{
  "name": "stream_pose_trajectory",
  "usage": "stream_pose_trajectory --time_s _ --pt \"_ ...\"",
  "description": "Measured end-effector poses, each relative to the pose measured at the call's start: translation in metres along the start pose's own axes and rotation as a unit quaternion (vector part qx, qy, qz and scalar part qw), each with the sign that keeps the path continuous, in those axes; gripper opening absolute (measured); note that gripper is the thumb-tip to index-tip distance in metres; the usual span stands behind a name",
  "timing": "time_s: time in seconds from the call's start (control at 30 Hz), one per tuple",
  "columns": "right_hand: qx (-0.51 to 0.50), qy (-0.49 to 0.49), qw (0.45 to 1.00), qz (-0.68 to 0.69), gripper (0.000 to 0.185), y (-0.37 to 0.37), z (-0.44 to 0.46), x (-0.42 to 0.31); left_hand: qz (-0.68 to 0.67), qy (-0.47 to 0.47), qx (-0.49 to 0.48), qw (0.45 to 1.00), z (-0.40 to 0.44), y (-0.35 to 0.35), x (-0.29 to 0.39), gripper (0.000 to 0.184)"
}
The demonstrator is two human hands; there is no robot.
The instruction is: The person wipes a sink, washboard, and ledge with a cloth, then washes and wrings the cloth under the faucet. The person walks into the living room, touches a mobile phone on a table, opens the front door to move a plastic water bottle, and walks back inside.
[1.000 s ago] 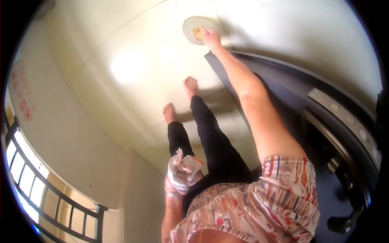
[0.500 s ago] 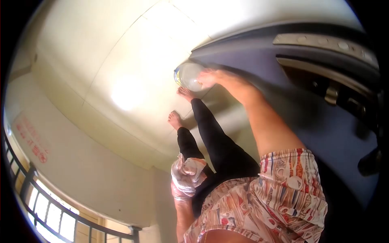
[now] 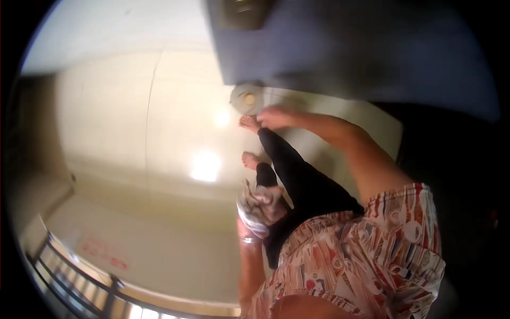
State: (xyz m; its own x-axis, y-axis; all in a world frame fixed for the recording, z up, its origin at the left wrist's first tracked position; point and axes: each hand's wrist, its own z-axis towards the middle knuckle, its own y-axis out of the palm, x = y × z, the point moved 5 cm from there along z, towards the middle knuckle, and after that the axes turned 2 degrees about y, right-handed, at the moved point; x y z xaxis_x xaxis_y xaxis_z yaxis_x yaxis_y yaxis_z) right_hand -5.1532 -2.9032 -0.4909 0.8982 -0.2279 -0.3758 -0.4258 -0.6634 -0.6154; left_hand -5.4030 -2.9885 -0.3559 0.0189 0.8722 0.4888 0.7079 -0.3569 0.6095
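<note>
My right hand [image 3: 274, 117] reaches down with curled fingers at the near right edge of a round, translucent plastic tub [image 3: 245, 99]. Something pale yellow shows in the tub's middle. Blur hides the exact grip. My left hand [image 3: 261, 203] is bunched in front of my thigh, closed around a crumpled whitish cloth [image 3: 248, 206] that covers part of the fingers. A shiny band [image 3: 249, 240] circles the left wrist. My bare feet [image 3: 249, 124] stand on the floor just below the tub.
A dark blue-grey door [image 3: 319, 48] with a metal fitting [image 3: 241, 13] spans the top right. Pale, glossy tiles cover the floor [image 3: 117, 127]. A low wall with red lettering [image 3: 103, 251] and a dark metal railing [image 3: 90, 282] run along the lower left.
The view has turned, and the door now lies higher in it. The tub shows more from above, and my right hand sits lower beside it. My left hand still holds the cloth.
</note>
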Motion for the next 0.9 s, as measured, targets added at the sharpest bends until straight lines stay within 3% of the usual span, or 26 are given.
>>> stream_pose_trajectory --time_s 0.03,0.07,0.1,0.13,0.17,0.23,0.27,0.33,0.37,0.4,0.47,0.53,0.6,0.63,0.7,0.8,0.87,0.9 --pt "0.001 -0.002 0.991 0.137 0.019 0.013 -0.011 -0.002 0.01 -0.06 0.012 0.998 0.013 -0.024 0.008 0.029" --pt "-0.036 -0.006 0.945 0.324 0.025 0.018 -0.023 -0.01 0.039 -0.096 -0.011 0.995 0.034 -0.031 0.022 0.029" --pt "-0.104 0.001 0.843 0.527 0.031 0.023 -0.039 -0.021 0.069 -0.131 -0.036 0.988 0.056 -0.037 0.035 0.031" --pt "-0.174 -0.009 0.733 0.658 0.037 0.025 -0.054 -0.041 0.087 -0.087 -0.032 0.992 0.077 -0.034 0.051 0.038" --pt "-0.226 -0.129 0.555 0.79 0.041 0.061 -0.034 -0.058 0.1 -0.046 -0.028 0.994 0.092 -0.031 0.066 0.045" --pt "-0.184 -0.173 0.488 0.836 0.048 0.062 -0.044 -0.075 0.104 0.038 -0.011 0.994 0.105 -0.022 0.097 0.059" --pt "-0.107 -0.069 0.605 0.786 0.051 0.031 -0.063 -0.094 0.099 0.088 0.005 0.991 0.11 -0.028 0.114 0.067" --pt "-0.045 -0.016 0.623 0.781 0.049 0.017 -0.052 -0.111 0.22 0.147 -0.029 0.964 0.136 -0.045 0.138 0.054" --pt "-0.021 -0.029 0.618 0.786 0.048 0.013 -0.037 -0.114 0.276 0.179 -0.04 0.944 0.145 -0.041 0.156 0.048" --pt "0.011 -0.023 0.617 0.787 0.046 0.028 -0.028 -0.116 0.339 0.21 -0.07 0.914 0.139 -0.036 0.155 0.054" --pt "0.058 -0.013 0.572 0.818 0.041 0.011 -0.042 -0.116 0.367 0.216 -0.083 0.901 0.131 0.01 0.171 0.033" --pt "0.089 -0.019 0.553 0.828 0.038 0.009 -0.057 -0.108 0.384 0.143 -0.133 0.903 0.134 0.039 0.161 0.025" --pt "0.126 -0.063 0.458 0.878 0.039 0.007 -0.067 -0.095 0.364 0.045 -0.146 0.919 0.146 0.045 0.139 0.019" --pt "0.247 -0.172 0.51 0.806 0.044 0.004 -0.062 -0.085 0.567 0.168 -0.279 0.757 0.146 0.079 0.145 0.017" --pt "0.273 -0.173 0.458 0.828 0.043 -0.004 -0.083 -0.059 0.577 0.16 -0.373 0.708 0.172 0.09 0.128 0.02" --pt "0.341 -0.134 0.423 0.829 0.042 0.002 -0.12 -0.023 0.595 0.296 -0.484 0.569 0.18 0.146 0.07 0.048" --pt "0.405 -0.115 0.408 0.81 0.041 -0.001 -0.144 0.006 0.649 0.397 -0.508 0.403 0.168 0.22 0.063 0.057" --pt "0.437 -0.097 0.404 0.797 0.041 -0.002 -0.148 0.018 0.622 0.402 -0.525 0.42 0.177 0.229 0.059 0.056"
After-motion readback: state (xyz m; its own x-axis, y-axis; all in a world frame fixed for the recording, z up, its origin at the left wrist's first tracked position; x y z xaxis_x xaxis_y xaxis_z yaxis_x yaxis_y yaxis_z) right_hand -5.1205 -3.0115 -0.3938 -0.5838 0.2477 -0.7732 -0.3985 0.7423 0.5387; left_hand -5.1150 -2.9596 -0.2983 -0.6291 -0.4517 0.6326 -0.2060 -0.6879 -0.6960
